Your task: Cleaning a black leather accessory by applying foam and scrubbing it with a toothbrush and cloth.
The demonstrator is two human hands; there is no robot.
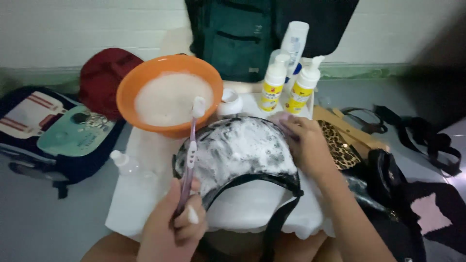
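My left hand (172, 228) grips a purple toothbrush (190, 155) by its handle; the white bristled head points up at the rim of an orange bowl (145, 77) full of white foam. My right hand (303, 140) presses a small pale cloth or sponge (276, 118) onto the far right edge of a black bag (238, 155) covered in soapy foam. The bag lies on a white cloth (141, 194), its black strap (276, 223) hanging toward me.
Two yellow-labelled pump bottles (272, 85) (302, 90) and a taller white bottle (293, 43) stand behind the bag, with a small white jar (230, 103). A clear small bottle (124, 162) lies left. A backpack (53, 131), red bag (104, 73), leopard-print item (340, 143), black bags (388, 184).
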